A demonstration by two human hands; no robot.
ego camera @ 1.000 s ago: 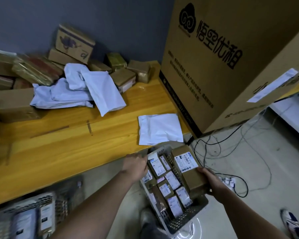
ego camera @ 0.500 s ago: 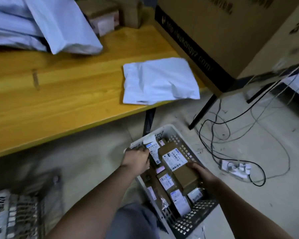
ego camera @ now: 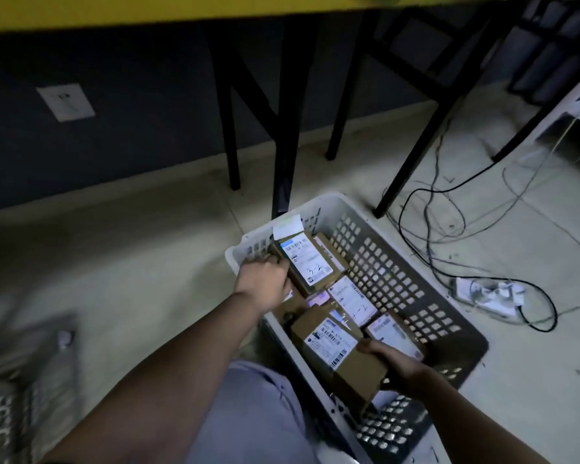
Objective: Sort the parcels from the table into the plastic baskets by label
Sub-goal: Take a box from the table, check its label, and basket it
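A grey perforated plastic basket (ego camera: 392, 272) stands on the floor, holding several brown labelled parcels. My right hand (ego camera: 394, 363) grips a long brown box with a barcode label (ego camera: 335, 349) over the basket's near half. My left hand (ego camera: 263, 279) reaches inside the basket's far left corner, its fingers against the side of a parcel marked "3-2" (ego camera: 307, 262). Another labelled parcel (ego camera: 354, 301) lies flat between the two. The table shows only as a yellow edge (ego camera: 148, 8) at the top.
Black table legs (ego camera: 285, 128) stand just behind the basket. Tangled black cables (ego camera: 449, 202) and a white power strip (ego camera: 489, 293) lie on the floor to the right. A second perforated basket (ego camera: 10, 410) sits blurred at the lower left. A wall socket (ego camera: 66, 102) is at left.
The view has dropped from the tabletop to under the table. My right hand has lowered the long box toward the basket's near end, and my left hand has pushed deeper into the far corner.
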